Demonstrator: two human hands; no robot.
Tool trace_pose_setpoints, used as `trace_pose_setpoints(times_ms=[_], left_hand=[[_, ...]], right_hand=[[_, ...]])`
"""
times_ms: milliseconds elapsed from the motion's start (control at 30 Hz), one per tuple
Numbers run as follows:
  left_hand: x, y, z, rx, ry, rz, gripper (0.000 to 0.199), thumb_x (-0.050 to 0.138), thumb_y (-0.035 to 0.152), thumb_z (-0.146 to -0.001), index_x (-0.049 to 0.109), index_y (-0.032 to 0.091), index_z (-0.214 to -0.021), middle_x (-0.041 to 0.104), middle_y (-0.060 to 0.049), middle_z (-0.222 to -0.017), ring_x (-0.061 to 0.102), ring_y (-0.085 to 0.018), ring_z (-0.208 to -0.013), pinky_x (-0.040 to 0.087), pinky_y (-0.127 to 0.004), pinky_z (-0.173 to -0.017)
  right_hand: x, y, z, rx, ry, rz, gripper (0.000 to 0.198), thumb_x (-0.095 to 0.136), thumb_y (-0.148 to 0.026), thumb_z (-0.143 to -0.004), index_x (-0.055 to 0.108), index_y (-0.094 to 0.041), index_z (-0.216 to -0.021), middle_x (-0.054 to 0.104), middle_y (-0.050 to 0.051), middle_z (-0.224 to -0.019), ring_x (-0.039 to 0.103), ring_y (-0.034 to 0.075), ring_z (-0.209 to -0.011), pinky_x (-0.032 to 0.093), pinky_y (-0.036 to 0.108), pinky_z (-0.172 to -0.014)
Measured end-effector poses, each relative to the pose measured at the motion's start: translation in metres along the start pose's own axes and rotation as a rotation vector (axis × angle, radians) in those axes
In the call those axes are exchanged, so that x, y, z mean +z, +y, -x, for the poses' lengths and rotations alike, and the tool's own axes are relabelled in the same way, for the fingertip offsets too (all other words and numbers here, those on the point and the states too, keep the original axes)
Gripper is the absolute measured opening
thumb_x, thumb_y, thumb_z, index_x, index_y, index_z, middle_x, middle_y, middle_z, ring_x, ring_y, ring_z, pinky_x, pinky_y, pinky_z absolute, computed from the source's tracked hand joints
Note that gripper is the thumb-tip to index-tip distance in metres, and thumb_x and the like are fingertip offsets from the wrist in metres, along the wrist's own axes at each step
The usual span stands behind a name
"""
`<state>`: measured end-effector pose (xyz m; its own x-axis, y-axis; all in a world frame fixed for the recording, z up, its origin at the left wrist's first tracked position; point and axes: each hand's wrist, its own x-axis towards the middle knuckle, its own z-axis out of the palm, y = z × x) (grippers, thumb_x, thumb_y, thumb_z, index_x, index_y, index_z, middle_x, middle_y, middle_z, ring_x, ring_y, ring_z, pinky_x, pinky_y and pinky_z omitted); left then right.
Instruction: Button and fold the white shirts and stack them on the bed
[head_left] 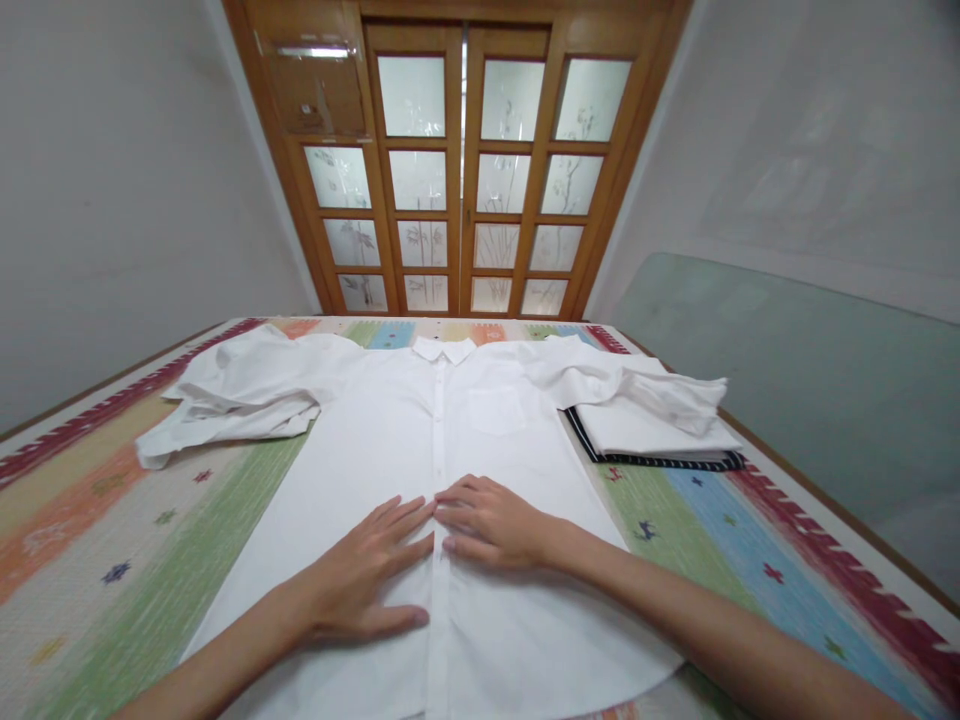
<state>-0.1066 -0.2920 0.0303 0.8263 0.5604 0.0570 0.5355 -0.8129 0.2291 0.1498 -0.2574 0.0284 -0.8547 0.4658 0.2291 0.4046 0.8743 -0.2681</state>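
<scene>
A white button-up shirt point(375, 420) lies front side up with its collar point(444, 350) at the far end and its button placket point(439, 440) running towards me. My left hand point(371, 570) rests flat on the front, left of the placket, with fingers and thumb spread. Against the placket, my right hand point(491, 522) lies palm down with its fingers slightly bent and apart; its fingertips meet those of my left hand. No cloth is visibly gripped by either hand. Both sleeves are spread outward, the left sleeve point(232, 385) bunched in folds.
Under the right sleeve sits a stack of folded white cloth point(652, 432) and dark striped cloth point(660, 461). A colourful patterned cloth point(172, 560) covers the table. Beyond stand wooden doors point(463, 170) with glass panes; a pale green panel point(780, 370) is at the right.
</scene>
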Motion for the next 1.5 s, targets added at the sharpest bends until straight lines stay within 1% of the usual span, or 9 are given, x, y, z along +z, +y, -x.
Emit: trace_pose_setpoints(times_ms=[100, 167, 300, 500, 867, 1100, 1267, 1400, 1500], left_hand=[[-0.003, 0.012, 0.003, 0.004, 0.01, 0.047, 0.082, 0.066, 0.068, -0.07, 0.049, 0.021, -0.135, 0.049, -0.018, -0.143, 0.046, -0.036, -0.129, 0.038, -0.052, -0.106], [-0.005, 0.023, 0.007, -0.018, 0.0, 0.075, 0.08, 0.069, 0.067, -0.066, 0.053, 0.02, -0.128, 0.057, -0.016, -0.13, 0.054, -0.034, -0.116, 0.042, -0.049, -0.1], [-0.003, 0.044, 0.015, -0.086, -0.063, 0.079, 0.057, 0.073, 0.06, -0.063, 0.06, 0.022, -0.104, 0.063, -0.01, -0.108, 0.057, -0.027, -0.095, 0.044, -0.043, -0.09], [0.01, 0.063, 0.017, -0.06, -0.169, 0.038, 0.014, 0.061, 0.026, -0.073, 0.05, 0.022, -0.08, 0.061, -0.003, -0.085, 0.055, -0.02, -0.079, 0.043, -0.035, -0.078], [-0.002, 0.067, 0.013, 0.003, -0.274, 0.125, 0.016, 0.056, 0.013, -0.066, 0.044, 0.022, -0.072, 0.063, 0.0, -0.076, 0.056, -0.018, -0.068, 0.042, -0.03, -0.067], [0.003, 0.068, 0.012, 0.026, -0.266, 0.142, 0.01, 0.058, 0.014, -0.068, 0.051, 0.022, -0.07, 0.063, -0.001, -0.07, 0.056, -0.018, -0.064, 0.042, -0.031, -0.066], [-0.006, 0.05, 0.004, -0.011, -0.182, 0.174, 0.014, 0.06, 0.028, -0.079, 0.055, 0.021, -0.068, 0.062, 0.0, -0.066, 0.056, -0.016, -0.062, 0.042, -0.03, -0.069], [-0.015, 0.007, -0.008, -0.247, 0.009, 0.029, 0.028, 0.043, 0.035, -0.093, 0.057, 0.02, -0.074, 0.062, -0.003, -0.07, 0.057, -0.018, -0.065, 0.042, -0.031, -0.067], [-0.011, -0.034, -0.01, -0.351, 0.199, -0.098, 0.027, 0.042, 0.037, -0.093, 0.061, 0.019, -0.09, 0.067, -0.009, -0.092, 0.061, -0.023, -0.087, 0.047, -0.037, -0.081]], right_hand=[[0.002, 0.001, -0.011, 0.101, 0.031, 0.012, 0.034, 0.042, -0.035, -0.099, 0.063, -0.017, -0.117, 0.065, 0.011, -0.107, 0.059, 0.02, -0.095, 0.044, 0.035, -0.089], [0.006, 0.003, -0.018, 0.17, 0.032, 0.001, 0.031, 0.045, -0.033, -0.097, 0.063, -0.016, -0.116, 0.064, 0.01, -0.101, 0.058, 0.019, -0.088, 0.044, 0.031, -0.081], [0.013, 0.007, -0.033, 0.305, 0.07, -0.068, 0.028, 0.049, -0.029, -0.094, 0.06, -0.018, -0.118, 0.065, 0.006, -0.094, 0.059, 0.019, -0.087, 0.041, 0.029, -0.078], [0.016, 0.016, -0.055, 0.436, 0.064, -0.046, 0.022, 0.053, -0.029, -0.091, 0.064, -0.017, -0.105, 0.068, 0.008, -0.089, 0.06, 0.02, -0.082, 0.037, 0.029, -0.071], [0.022, 0.021, -0.067, 0.555, 0.057, 0.058, 0.019, 0.053, -0.026, -0.084, 0.061, -0.02, -0.1, 0.069, 0.007, -0.086, 0.058, 0.019, -0.071, 0.029, 0.028, -0.06], [0.027, 0.03, -0.068, 0.615, 0.282, -0.175, 0.006, 0.053, -0.015, -0.077, 0.056, -0.02, -0.078, 0.063, 0.001, -0.071, 0.052, 0.015, -0.064, 0.033, 0.025, -0.061], [0.029, 0.041, -0.065, 0.605, 0.481, -0.525, 0.01, 0.049, -0.012, -0.071, 0.05, -0.02, -0.065, 0.053, -0.004, -0.059, 0.048, 0.011, -0.057, 0.036, 0.022, -0.058], [0.03, 0.043, -0.062, 0.596, 0.53, -0.623, 0.008, 0.05, -0.014, -0.069, 0.053, -0.019, -0.063, 0.053, -0.004, -0.059, 0.048, 0.012, -0.058, 0.036, 0.022, -0.058], [0.031, 0.044, -0.061, 0.594, 0.529, -0.651, 0.009, 0.05, -0.014, -0.069, 0.055, -0.019, -0.063, 0.055, -0.004, -0.06, 0.05, 0.012, -0.06, 0.038, 0.022, -0.06]])
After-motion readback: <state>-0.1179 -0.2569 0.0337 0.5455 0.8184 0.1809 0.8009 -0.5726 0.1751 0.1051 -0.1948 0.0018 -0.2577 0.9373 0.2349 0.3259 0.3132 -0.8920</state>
